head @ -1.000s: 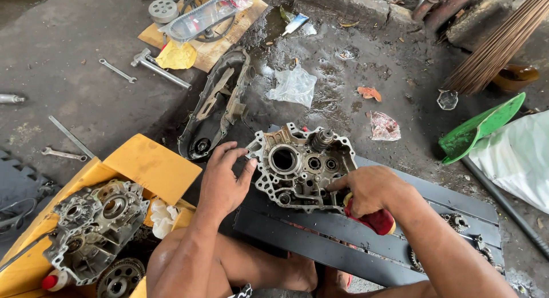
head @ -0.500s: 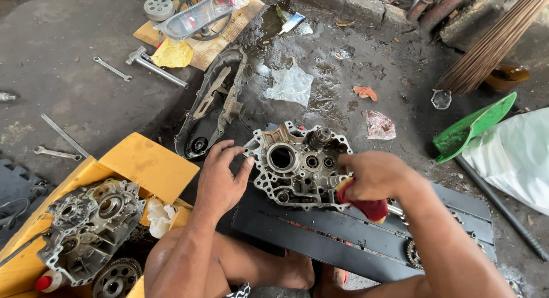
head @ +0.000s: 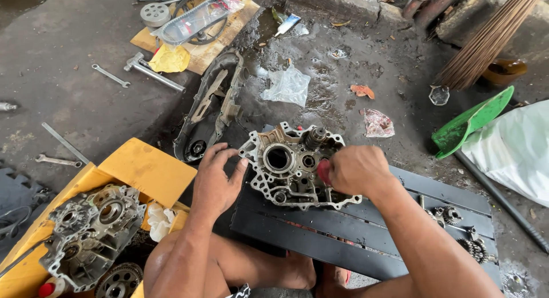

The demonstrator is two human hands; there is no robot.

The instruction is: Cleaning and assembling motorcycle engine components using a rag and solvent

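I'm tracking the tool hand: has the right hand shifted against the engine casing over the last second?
Yes. The right hand has moved up from the near right edge of the engine casing onto its right side.

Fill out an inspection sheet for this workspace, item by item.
Surface: wet, stained concrete floor; dark slatted panel under the work.
Job's things: metal engine crankcase half on the panel; red-handled tool.
Clutter: second crankcase half on a yellow tray, long engine cover, wrenches, plastic bag, loose gears.
Grippers: left hand steadies the crankcase edge; right hand grips the tool against it.
Cables: nothing seen.
Surroundings: green dustpan, broom bristles, white sack.
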